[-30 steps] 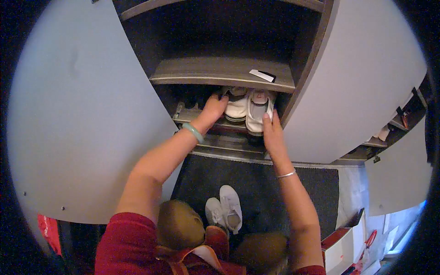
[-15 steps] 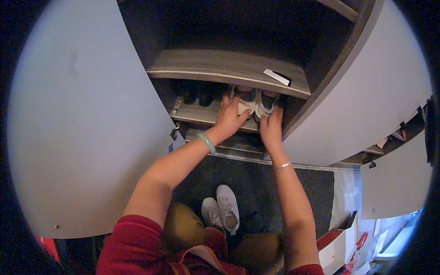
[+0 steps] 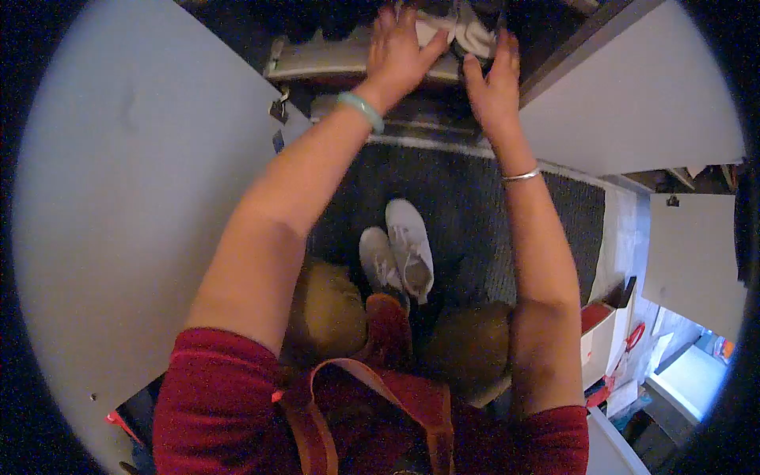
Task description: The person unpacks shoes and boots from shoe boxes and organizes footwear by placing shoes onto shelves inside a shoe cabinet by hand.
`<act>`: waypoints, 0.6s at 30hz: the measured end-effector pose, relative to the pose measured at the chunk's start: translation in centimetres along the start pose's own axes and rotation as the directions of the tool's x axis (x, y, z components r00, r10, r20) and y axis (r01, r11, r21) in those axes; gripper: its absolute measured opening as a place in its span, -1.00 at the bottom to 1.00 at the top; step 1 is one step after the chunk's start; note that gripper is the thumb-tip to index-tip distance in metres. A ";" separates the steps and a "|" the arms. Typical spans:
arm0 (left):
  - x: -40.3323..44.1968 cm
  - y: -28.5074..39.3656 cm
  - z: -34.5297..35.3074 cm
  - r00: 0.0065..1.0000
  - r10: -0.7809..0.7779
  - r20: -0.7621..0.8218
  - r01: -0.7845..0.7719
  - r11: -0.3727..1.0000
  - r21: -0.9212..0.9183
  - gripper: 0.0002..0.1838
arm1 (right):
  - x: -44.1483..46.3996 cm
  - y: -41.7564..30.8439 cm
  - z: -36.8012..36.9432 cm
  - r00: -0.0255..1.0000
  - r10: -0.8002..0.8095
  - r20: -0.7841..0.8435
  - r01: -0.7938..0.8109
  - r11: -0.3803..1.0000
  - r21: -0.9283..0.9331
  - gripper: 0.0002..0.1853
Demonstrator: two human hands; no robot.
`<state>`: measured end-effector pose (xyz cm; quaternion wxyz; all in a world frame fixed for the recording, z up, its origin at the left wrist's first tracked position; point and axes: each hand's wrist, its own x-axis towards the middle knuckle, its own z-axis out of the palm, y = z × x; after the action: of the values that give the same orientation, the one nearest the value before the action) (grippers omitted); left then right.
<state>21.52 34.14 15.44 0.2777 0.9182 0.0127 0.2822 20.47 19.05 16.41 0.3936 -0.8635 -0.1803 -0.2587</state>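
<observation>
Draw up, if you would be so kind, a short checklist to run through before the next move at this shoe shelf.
1. Left cabinet door open: ok.
2. Right cabinet door open: ok.
3. Left grip clear of the shelf shoes: not ok, it overlaps them.
4. Right grip firm on a shoe: cannot tell, the fingers are blurred.
5. Shelf shoes seated fully on the shelf: cannot tell, the picture's top edge cuts them off.
6. Mat free of shoes: not ok, a pale pair is there.
</observation>
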 end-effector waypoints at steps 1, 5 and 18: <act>0.3 -0.2 -0.1 1.000 0.009 0.022 -0.010 0.999 0.045 -0.19 | -0.8 -0.1 -0.5 0.999 -0.043 0.001 0.043 0.999 0.002 -0.33; 0.4 1.7 -1.8 0.994 -0.077 0.076 0.083 0.994 -0.076 -0.31 | -4.6 -1.0 -3.2 0.983 -0.175 0.059 0.177 0.984 -0.025 -0.35; -26.7 -4.7 -2.8 0.047 0.710 0.703 -0.260 0.688 -0.678 -0.68 | -26.2 1.4 -3.8 0.075 -0.053 0.996 -0.338 0.938 0.076 -0.29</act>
<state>-1.75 34.69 1.36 0.2767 0.7618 -0.5288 -0.2517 -1.00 12.43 2.29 0.3127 -0.7552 -0.3465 0.4603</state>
